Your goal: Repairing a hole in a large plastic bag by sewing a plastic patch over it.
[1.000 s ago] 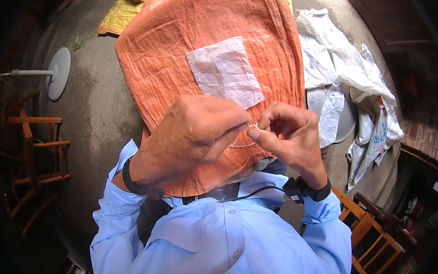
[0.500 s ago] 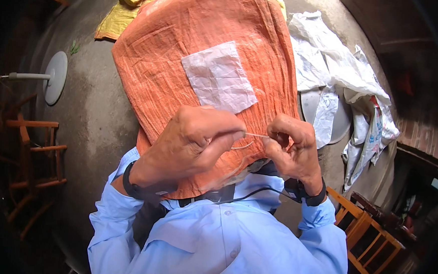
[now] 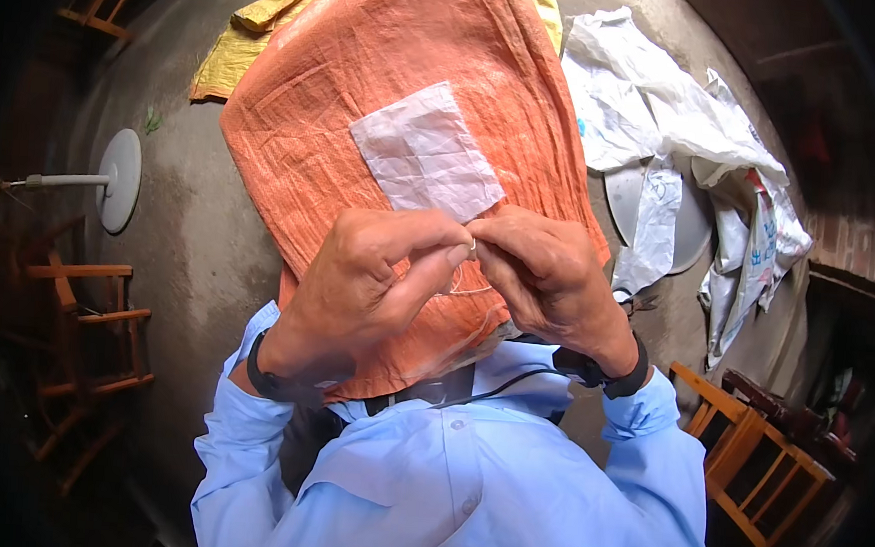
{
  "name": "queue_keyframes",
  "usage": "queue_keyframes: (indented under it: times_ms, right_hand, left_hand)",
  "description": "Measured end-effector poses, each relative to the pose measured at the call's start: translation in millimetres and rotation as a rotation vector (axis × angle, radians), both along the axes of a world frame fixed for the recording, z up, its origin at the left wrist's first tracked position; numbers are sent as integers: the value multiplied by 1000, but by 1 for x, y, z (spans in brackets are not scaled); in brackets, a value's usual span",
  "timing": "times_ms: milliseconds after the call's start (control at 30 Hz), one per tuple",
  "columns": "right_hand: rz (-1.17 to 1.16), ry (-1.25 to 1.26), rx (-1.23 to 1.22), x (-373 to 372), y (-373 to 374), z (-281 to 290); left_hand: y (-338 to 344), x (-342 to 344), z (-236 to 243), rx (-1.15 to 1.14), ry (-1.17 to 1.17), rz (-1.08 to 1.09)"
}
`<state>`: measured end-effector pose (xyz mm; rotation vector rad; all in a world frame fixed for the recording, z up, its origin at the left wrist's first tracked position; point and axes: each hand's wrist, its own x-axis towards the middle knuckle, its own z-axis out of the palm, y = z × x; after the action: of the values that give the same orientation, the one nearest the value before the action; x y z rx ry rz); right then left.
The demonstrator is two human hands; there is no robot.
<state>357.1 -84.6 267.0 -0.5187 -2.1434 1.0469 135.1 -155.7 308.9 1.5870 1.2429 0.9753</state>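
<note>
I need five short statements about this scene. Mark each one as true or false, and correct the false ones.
1. The left hand and the right hand pinch a thin white thread. True.
2. The hands are held wide apart. False: they nearly meet.
3. A white patch lies on the orange woven sack. True.
4. The person wears a red garment. False: it is a light blue shirt.
5. Crumpled white sacking lies to the right of the orange woven sack. True.
</note>
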Motion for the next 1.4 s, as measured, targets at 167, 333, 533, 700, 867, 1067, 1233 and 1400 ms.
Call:
queue_keyframes:
  times_ms: [167, 333, 533, 700, 867, 1067, 1233, 1400]
  right_hand:
    - [-29, -56, -116, 9, -1, 18]
    - [-135, -86, -167, 27, -1, 14]
    - [-169, -38, -133, 6, 7, 12]
    - [-168, -88, -257, -5, -1, 16]
    - [-191, -75, -457, -23, -20, 6]
    - [169, -387, 359, -49, -33, -28]
    - [181, -538, 499, -55, -38, -41]
    - [172, -590, 487, -53, -44, -45]
  left_hand:
    - [-5, -4, 2, -150, -178, 20]
    - [-14, -10, -3, -264, -515, -6]
    - [-15, -15, -2, -255, -581, 15]
    - [-21, -23, -12, -144, -551, 50]
    - [-23, -30, -8, -81, -534, 141]
    - [-12, -48, -14, -28, -477, 245]
    - [-26, -50, -16, -51, -617, 246]
    - [-34, -60, -11, -26, -610, 322]
